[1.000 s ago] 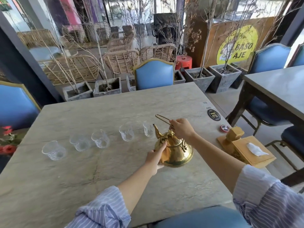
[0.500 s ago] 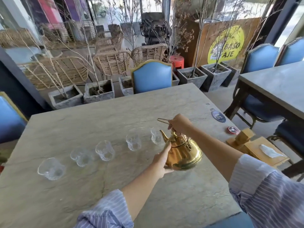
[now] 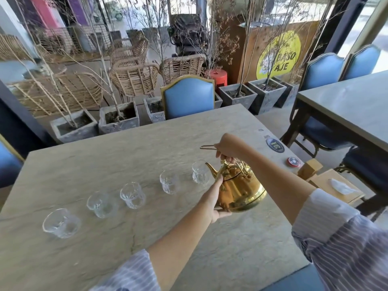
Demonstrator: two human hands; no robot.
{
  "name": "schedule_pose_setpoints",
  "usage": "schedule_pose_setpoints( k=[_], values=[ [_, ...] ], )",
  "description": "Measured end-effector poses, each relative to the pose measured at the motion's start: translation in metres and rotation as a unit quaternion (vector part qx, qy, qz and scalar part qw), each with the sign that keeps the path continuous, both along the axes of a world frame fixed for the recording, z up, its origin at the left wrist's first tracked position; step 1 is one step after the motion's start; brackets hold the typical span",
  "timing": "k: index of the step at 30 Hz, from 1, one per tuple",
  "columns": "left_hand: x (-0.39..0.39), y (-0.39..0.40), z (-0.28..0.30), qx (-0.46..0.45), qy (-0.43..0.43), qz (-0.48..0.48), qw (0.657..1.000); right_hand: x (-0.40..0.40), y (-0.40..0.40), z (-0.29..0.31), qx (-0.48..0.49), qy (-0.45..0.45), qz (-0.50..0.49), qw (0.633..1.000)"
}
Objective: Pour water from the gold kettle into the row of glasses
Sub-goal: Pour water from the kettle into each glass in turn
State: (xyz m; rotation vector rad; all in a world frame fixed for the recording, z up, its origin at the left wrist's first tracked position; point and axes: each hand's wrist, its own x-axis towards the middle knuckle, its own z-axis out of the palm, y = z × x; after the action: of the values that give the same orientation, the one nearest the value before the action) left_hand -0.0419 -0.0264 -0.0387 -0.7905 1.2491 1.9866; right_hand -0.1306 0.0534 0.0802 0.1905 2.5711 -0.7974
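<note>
Gold kettle (image 3: pixel 239 189) held off the worktop (image 3: pixel 88 162), spout aimed left toward the rightmost glass (image 3: pixel 199 172) of the row, body tipped slightly that way; spout tip just beside that glass's rim, contact impossible to tell. Long axis from spout to rear running roughly left to right across the view. Polished, mirror-bright brass surface, rounded belly, knobbed lid, thin wire bail handle swung up and leftward above the lid. No stream of water visible at the spout.

Right hand (image 3: pixel 230 147) above the kettle, fingers curled closed around the wire handle, bearing it from the top. Left hand (image 3: pixel 215 198) pressed flat against the kettle's near left flank, fingers (image 3: pixel 219 181) together and stretched up toward the spout base, thumb tucked under the belly; supporting rather than wrapping. Striped shirt sleeves pushed back on both forearms.

Five clear glasses in a line on the stone-grey worktop, running from near left to far right: first glass (image 3: pixel 61 222), second glass (image 3: pixel 100 204), third glass (image 3: pixel 133 195), fourth glass (image 3: pixel 169 181), then the rightmost one by the spout. All upright, apart from one another, water level not readable through the glass.

Wooden tissue box (image 3: pixel 333 186) at the right edge, well apart from the kettle.
</note>
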Motion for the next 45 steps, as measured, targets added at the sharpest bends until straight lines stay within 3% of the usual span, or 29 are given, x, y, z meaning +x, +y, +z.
schedule_pose_setpoints(
  k=[10,45],
  values=[
    [0.008,0.008,0.027,0.032,0.017,-0.010,0.999,0.002,0.000,0.030,0.040,-0.037,0.025,0.998],
    [0.016,0.011,0.059,0.091,0.067,-0.038,0.993,0.023,0.006,0.078,0.057,0.030,0.033,0.997]
  ],
)
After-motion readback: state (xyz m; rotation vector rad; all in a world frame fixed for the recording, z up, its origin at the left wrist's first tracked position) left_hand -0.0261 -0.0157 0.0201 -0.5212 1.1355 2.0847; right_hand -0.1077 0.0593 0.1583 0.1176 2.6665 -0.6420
